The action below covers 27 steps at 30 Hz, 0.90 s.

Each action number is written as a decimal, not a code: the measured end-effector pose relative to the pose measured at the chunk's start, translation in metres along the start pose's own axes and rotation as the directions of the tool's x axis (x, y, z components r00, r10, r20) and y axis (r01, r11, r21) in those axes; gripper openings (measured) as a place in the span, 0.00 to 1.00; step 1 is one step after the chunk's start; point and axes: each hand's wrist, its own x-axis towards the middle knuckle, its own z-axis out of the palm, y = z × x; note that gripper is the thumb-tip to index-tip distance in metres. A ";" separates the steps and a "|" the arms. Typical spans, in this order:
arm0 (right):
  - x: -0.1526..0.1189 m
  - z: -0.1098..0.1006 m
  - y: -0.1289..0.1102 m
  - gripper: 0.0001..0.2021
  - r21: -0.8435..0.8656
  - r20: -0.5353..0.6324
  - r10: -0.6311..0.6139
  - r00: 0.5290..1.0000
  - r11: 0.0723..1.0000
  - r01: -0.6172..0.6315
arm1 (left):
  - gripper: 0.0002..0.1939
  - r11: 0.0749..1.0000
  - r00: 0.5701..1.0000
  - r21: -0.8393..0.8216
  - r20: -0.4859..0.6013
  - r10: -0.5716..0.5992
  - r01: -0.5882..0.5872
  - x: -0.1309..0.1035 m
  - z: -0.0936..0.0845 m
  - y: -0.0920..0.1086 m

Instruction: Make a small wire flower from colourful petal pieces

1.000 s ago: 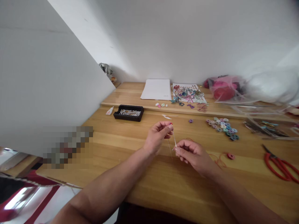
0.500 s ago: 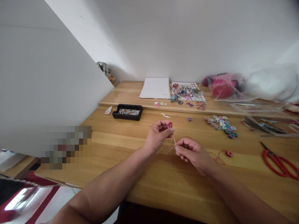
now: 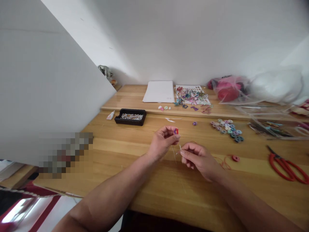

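Between the thumb and fingers of my left hand (image 3: 163,140) is a small red and purple piece (image 3: 176,131). A pale thread (image 3: 173,154) hangs below that hand. My right hand (image 3: 196,157), a little lower and to the right, pinches a thin white strand (image 3: 180,147) that runs up toward the left fingertips. What the strand is exactly is too small to tell. To the right of my right hand lies a red spool (image 3: 235,158) with loose orange-red thread (image 3: 225,163) beside it.
Red-handled scissors (image 3: 286,166) lie at the right, below a clear case of tools (image 3: 277,128). Several thread spools (image 3: 228,129) sit behind my right hand. A black bead tray (image 3: 130,117) stands at left; white sheets (image 3: 158,91) and colored bows (image 3: 191,96) lie on the shelf.
The view has shifted slightly, so the table items appear a little further left. Both hands keep their pinches, with only small movement at the right fingertips.
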 end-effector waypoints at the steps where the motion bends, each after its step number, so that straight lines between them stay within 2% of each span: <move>1: 0.000 0.000 0.000 0.14 -0.010 -0.009 -0.006 1.000 1.000 0.005 | 0.15 1.000 1.000 0.006 -0.003 0.003 -0.003 0.000 0.000 0.000; 6: 0.002 0.001 0.001 0.13 -0.034 -0.035 -0.045 0.998 0.998 0.044 | 0.16 1.000 1.000 -0.004 -0.018 -0.022 0.022 0.001 -0.001 0.000; 11: 0.002 0.001 0.000 0.13 -0.051 -0.069 -0.102 0.992 0.994 0.098 | 0.16 0.996 0.997 -0.031 0.013 -0.082 0.082 0.000 -0.003 -0.001; 27: 0.002 0.002 -0.002 0.11 -0.077 -0.072 -0.096 0.993 0.993 0.090 | 0.16 0.999 0.999 0.025 0.000 -0.033 0.033 0.001 -0.002 -0.001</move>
